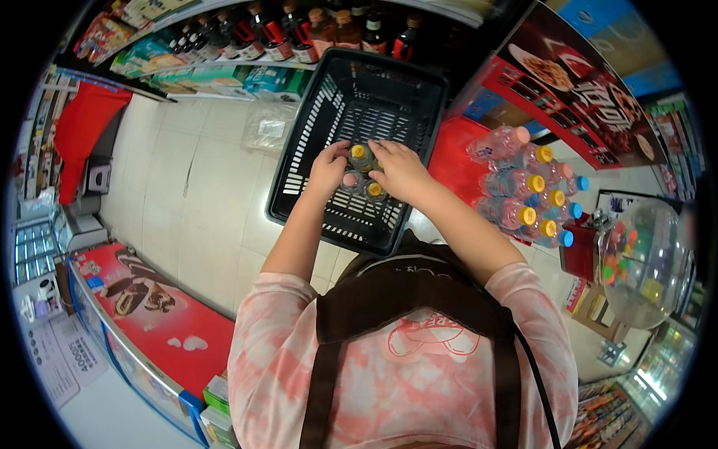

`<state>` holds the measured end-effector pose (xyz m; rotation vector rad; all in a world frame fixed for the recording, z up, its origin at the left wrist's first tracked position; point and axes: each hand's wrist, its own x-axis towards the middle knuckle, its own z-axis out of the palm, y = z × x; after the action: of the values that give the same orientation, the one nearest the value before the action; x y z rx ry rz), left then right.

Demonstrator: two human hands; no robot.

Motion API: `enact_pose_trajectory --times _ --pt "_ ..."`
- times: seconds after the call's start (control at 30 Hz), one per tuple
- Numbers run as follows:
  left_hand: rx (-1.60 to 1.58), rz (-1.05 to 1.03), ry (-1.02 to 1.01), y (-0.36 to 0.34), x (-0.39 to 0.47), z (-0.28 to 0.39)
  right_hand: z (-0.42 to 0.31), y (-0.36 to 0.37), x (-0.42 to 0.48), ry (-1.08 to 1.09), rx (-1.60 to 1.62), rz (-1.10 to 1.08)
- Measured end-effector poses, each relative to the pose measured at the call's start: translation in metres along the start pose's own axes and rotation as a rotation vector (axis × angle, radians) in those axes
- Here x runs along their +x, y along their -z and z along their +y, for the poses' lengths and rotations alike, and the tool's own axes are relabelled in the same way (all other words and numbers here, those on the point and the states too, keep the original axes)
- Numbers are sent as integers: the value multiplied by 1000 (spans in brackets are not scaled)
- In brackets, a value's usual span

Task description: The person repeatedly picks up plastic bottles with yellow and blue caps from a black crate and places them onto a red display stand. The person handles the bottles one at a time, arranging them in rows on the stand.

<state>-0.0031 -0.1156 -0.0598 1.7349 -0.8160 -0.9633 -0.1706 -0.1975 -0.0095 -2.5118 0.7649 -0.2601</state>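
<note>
Both my hands reach into a black plastic shopping basket (291, 140) with slotted walls. Several clear plastic bottles stand upright inside it, close together: a yellow-capped bottle (359, 157), a pink-capped bottle (351, 182), and another yellow-capped bottle (374, 191) nearest me. My left hand (327, 173) is at the left side of the group, fingers bent against the bottles; its grip is not clear. My right hand (405, 174) curls over the right side, thumb and fingers around a bottle whose yellow cap (380, 165) shows partly beneath it.
To the right, several drink bottles (507, 182) with yellow, pink and blue caps stand on a red surface (451, 160). Dark sauce bottles (269, 33) line the shelf ahead. A red-topped freezer (162, 325) is at left, a clear globe dispenser (642, 264) at right.
</note>
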Motion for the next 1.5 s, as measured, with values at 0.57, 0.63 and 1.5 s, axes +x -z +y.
enact_pose_trajectory --times 0.57,0.63,1.5 --pt "-75 -655 -55 -145 3 158 58 202 -100 -214 -363 315" --pt "-106 -694 13 -162 7 165 73 201 -100 -267 -424 305" --pt "-285 -660 151 -192 13 180 112 175 -68 -292 -444 196"
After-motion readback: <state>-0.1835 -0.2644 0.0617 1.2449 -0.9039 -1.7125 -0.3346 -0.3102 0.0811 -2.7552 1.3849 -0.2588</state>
